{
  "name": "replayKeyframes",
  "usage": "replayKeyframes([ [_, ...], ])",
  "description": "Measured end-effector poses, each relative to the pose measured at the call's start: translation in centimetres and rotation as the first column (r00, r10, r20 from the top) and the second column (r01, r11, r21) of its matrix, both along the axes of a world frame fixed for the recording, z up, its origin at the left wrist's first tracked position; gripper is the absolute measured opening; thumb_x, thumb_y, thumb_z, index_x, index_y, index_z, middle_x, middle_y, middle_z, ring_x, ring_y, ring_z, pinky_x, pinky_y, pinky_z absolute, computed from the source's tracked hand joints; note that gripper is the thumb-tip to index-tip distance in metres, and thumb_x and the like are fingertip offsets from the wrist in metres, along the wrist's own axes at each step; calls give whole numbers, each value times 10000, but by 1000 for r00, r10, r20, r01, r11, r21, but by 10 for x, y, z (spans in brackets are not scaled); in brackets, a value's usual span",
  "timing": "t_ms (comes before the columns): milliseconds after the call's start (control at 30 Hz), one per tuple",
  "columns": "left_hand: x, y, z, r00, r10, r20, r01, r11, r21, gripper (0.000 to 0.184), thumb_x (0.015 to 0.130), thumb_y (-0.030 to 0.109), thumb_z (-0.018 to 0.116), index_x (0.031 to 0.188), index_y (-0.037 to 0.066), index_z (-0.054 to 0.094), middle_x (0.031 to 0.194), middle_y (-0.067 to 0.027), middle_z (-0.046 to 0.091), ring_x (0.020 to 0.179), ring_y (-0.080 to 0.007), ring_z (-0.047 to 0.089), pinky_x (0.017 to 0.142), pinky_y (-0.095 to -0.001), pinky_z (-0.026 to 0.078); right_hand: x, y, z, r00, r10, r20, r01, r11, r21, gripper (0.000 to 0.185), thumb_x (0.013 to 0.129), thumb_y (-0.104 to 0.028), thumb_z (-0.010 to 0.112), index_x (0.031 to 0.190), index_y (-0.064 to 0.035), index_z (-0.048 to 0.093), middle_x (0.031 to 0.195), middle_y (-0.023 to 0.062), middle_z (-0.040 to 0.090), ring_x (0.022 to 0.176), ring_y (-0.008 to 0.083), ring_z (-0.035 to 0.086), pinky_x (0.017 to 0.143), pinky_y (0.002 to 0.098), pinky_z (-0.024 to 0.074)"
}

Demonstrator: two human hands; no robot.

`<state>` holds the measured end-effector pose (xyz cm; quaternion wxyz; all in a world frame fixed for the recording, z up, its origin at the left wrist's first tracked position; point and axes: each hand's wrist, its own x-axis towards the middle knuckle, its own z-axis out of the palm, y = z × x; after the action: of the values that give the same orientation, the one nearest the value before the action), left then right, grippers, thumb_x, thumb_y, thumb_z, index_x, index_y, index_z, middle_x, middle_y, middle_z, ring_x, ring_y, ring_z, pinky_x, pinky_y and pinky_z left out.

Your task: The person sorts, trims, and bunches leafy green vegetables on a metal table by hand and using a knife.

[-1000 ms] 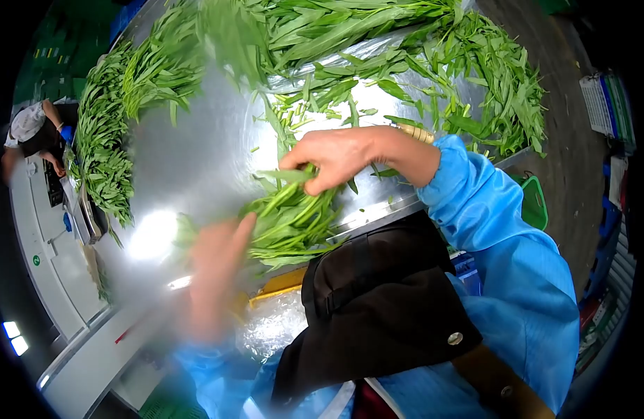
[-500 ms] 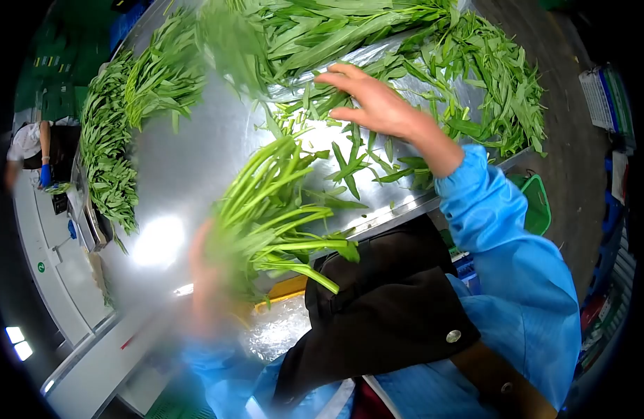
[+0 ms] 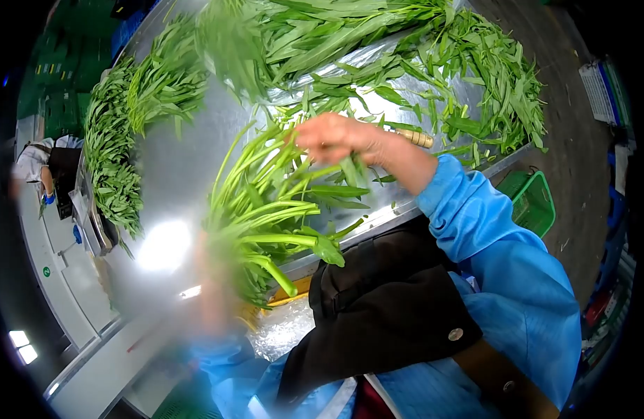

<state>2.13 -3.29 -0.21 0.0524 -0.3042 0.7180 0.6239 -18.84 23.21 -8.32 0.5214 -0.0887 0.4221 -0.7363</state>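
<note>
My left hand (image 3: 214,286) is smeared at the lower left, wrapped round a bunch of water spinach (image 3: 266,209). The bunch's cut stems fan out to the right, above the table's near edge. At the upper stem ends, my right hand (image 3: 336,140) has its fingers curled closed on water spinach; a leaf hangs just below them. Exactly which pieces it grips is partly hidden by the fingers. Behind my right wrist a wooden handle (image 3: 414,137) with metal bands shows; its far part is covered by the hand.
Water spinach piles (image 3: 336,35) line the back, left and right of the metal table (image 3: 172,167). Loose leaves lie near the middle. A green crate (image 3: 535,206) stands at the right. At far left another person (image 3: 39,167) wears a blue glove. Clear plastic (image 3: 283,325) lies below the bunch.
My right hand has moved down and left from above the table to the bunch, its spread fingers closing. The bunch has shifted slightly. The wooden handle has come into view.
</note>
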Motion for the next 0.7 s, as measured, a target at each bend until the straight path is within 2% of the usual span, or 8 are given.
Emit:
replayKeyframes([
  [100,6,-4,-2,1000,18,-13,-18,1000,4,757,696,276,778,1306,-10,433,1137,-72,595,994,-163,588,870,-296,474,-45,37,-25,842,-524,125,533,845,-48,511,846,-379,621,1199,-15,551,678,-31,507,494,-9,452,366,140,317],
  [167,7,-6,-4,1000,23,-17,-23,1000,6,764,685,271,784,1304,-10,434,1136,-72,596,992,-164,589,871,-297,474,-39,40,-20,847,-75,-526,320,863,392,524,870,-450,597,1187,-34,570,723,29,559,520,68,510,470,188,424],
  [200,9,-6,-6,999,30,-15,-29,1000,10,768,680,269,788,1302,-10,435,1136,-71,596,991,-164,590,872,-298,475,-32,31,-35,643,306,-702,217,806,550,508,889,-452,579,1197,-48,568,748,48,578,527,93,520,513,210,453],
  [267,8,-8,-9,999,32,-20,-31,999,19,775,670,265,794,1300,-9,436,1135,-71,596,990,-166,591,873,-299,476,5,10,0,854,404,-326,-217,848,483,478,895,-464,568,1167,-73,593,845,67,624,619,126,560,578,243,477],
  [333,8,-11,-11,999,38,-26,-38,999,26,782,660,261,800,1298,-9,437,1134,-71,597,988,-167,593,874,-301,477,42,-24,3,961,276,-11,-264,929,259,445,883,-442,592,1129,-71,611,903,59,641,665,127,570,556,221,459],
  [500,11,-15,-9,993,46,-112,-32,992,124,743,670,196,796,1292,-13,449,1151,-79,597,1017,-175,592,905,-307,469,9,2,-24,872,-338,355,290,940,182,267,926,-276,553,1053,-47,604,766,29,579,502,93,464,464,228,397],
  [567,11,-12,-3,983,73,-167,-25,961,276,691,703,129,775,1298,-11,453,1170,-86,594,1037,-178,587,920,-307,464,-30,34,-26,941,-324,-95,337,892,302,336,936,-308,532,1106,-22,578,681,3,540,581,134,557,573,284,488],
  [700,5,-3,-3,996,76,-55,-78,997,-24,626,732,-29,723,1304,-12,471,1225,-101,578,1079,-184,572,956,-311,438,-18,9,16,738,-12,-675,375,839,395,428,914,-412,556,1123,-42,605,688,35,590,608,207,580,661,388,505],
])
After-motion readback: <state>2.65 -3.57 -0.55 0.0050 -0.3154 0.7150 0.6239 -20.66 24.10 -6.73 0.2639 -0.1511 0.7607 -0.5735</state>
